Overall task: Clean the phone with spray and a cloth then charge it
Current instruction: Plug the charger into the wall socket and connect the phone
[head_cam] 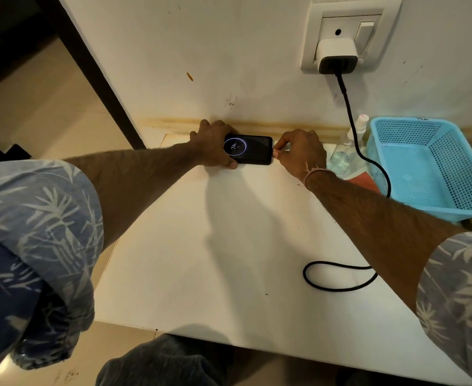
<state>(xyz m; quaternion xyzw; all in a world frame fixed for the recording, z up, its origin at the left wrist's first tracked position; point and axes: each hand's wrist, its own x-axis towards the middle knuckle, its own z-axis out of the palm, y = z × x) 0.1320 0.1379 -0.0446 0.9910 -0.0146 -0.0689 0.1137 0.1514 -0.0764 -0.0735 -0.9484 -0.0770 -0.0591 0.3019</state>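
Observation:
A black phone (253,149) lies flat on the white table (201,246) against the wall, its screen lit with a charging ring reading 74. My left hand (213,143) grips the phone's left end. At the phone's right end my right hand (299,153) pinches the plug of the black cable (351,129). That cable runs up to a white charger (336,55) in the wall socket and loops on the table. A clear spray bottle (346,151) stands right of my right hand. A reddish cloth (361,181) lies partly hidden by my right forearm.
A light blue perforated plastic basket (430,168) stands at the table's right side, next to the bottle. The socket plate with a switch (365,34) is on the wall above. The table's front edge is near my knees.

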